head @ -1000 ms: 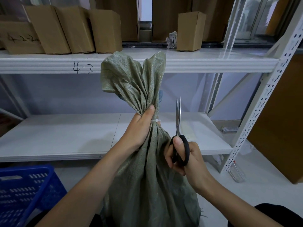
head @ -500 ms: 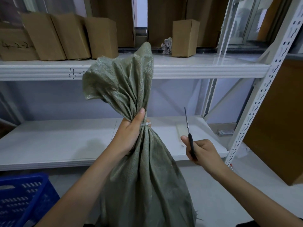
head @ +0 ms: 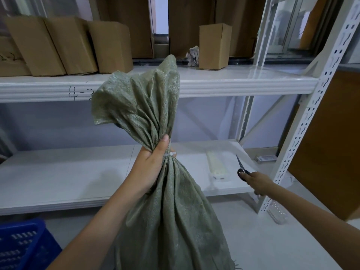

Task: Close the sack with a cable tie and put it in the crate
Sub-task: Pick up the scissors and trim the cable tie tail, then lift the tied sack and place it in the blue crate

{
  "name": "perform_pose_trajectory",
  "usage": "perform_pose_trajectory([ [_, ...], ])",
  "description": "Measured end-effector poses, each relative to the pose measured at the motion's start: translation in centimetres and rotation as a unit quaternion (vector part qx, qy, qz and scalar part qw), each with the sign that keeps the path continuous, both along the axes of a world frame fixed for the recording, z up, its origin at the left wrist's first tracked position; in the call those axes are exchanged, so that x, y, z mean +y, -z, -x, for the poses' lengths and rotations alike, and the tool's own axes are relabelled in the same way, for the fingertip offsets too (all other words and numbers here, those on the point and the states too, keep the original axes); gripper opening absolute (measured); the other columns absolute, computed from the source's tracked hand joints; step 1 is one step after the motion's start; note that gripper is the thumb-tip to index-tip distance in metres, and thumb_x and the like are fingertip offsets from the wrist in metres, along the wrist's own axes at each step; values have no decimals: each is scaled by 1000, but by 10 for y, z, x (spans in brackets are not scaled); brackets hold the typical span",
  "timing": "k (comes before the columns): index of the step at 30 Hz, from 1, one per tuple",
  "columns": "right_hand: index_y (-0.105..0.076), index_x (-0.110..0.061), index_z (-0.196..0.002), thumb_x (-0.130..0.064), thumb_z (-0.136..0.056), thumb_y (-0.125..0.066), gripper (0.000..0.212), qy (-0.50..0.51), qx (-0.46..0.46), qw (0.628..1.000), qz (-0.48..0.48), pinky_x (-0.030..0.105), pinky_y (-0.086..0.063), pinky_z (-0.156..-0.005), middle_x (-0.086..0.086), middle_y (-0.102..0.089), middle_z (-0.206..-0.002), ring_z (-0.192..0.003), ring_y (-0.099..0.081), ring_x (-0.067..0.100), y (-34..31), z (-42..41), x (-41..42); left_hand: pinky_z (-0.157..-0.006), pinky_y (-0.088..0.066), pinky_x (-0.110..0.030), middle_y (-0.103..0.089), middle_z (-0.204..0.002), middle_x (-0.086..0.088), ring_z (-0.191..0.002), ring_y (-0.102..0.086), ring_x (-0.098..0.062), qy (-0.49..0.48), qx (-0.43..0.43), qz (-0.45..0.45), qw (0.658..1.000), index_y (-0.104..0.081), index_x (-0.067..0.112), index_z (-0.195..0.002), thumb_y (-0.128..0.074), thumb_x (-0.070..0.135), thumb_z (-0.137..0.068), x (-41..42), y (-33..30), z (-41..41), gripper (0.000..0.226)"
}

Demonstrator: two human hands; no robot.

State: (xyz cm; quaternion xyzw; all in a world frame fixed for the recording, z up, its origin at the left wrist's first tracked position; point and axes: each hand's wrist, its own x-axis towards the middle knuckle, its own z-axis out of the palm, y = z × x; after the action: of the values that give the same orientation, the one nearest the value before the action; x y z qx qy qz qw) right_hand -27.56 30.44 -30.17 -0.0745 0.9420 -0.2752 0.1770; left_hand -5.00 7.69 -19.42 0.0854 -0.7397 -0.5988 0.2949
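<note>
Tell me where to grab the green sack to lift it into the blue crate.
Grip the gathered neck just at the cable tie, where the left hand already holds the green sack. Come from the side: the pleats narrow there, and the tie should stop slipping.

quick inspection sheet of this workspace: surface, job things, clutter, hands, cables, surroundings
surface: lower white shelf mostly bare; a pale packet lies near its right end.
job's things: green sack held upright, neck cinched by a white cable tie; blue crate at lower left, nothing visible in the part in view.
clutter: plastic bottle on the floor by the rack post; crumpled rag on the upper shelf.
grippers: left hand grips the sack neck; right hand holds scissors over the shelf's right end.
cables: nothing seen.
surroundings: cardboard boxes on the upper shelf, marked "4-".
</note>
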Motion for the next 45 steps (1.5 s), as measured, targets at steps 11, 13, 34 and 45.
perform_pose_trajectory([
  [11, -50, -12, -137, -8, -102, -30, 41, -81, 137, 965, -211, 33, -50, -70, 18, -61, -124, -75, -55, 24, 56, 56, -15, -67, -45, -20, -56, -76, 6, -57, -59, 5, -20, 16, 2, 1000, -60, 4, -107, -46, 31, -97, 2, -2, 25, 32],
  [13, -50, -9, -136, -3, -98, -32, 43, -84, 137, 957, -243, 33, -47, -62, 17, -63, -111, -74, -51, 24, 70, 67, -16, -69, -46, -21, -57, -82, 6, -63, -59, 3, -19, 21, 5, 1000, -57, -7, -115, -47, 32, -97, 2, 1, 26, 44],
  [34, -62, -2, -109, -10, -92, -48, 24, 84, 103, 975, -179, 40, -50, -81, 22, -60, -112, -100, -61, 37, 146, 141, -35, -55, -45, -23, -51, -73, -10, -53, -53, -8, 24, 13, -32, 999, -51, 10, -74, -47, 34, -93, 0, 7, 41, 31],
  [45, -61, 1, -102, -28, -95, -48, 32, 100, 138, 976, -137, 36, -40, -75, 21, -56, -113, -100, -60, 37, 140, 147, -42, -56, -46, -22, -54, -70, -4, -55, -54, -10, 25, 16, -34, 999, -51, 12, -73, -46, 31, -97, -3, 8, 38, 31],
])
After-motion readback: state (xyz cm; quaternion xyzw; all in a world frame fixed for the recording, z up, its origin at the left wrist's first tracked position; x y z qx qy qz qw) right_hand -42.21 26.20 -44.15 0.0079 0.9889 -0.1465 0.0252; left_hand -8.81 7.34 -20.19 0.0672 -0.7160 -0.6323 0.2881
